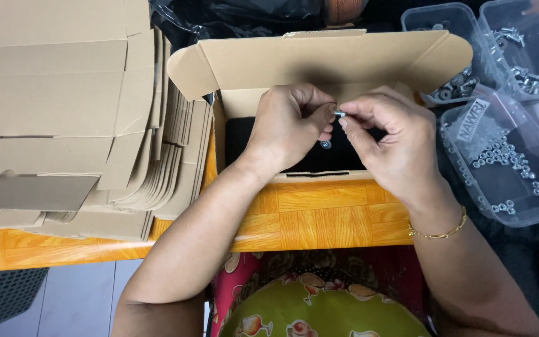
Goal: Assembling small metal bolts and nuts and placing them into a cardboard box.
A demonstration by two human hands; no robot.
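My left hand and my right hand meet over an open cardboard box with a black lining. Between the fingertips of both hands sits a small silver bolt. A second small metal piece, maybe a nut or washer, shows just below my left fingers; I cannot tell whether it is held or lying in the box. A gold bracelet circles my right wrist.
A tall stack of flat folded cardboard boxes fills the left of the orange table. Clear plastic tubs with several nuts and bolts stand at the right. Black plastic lies behind the box. A dark basket sits low left.
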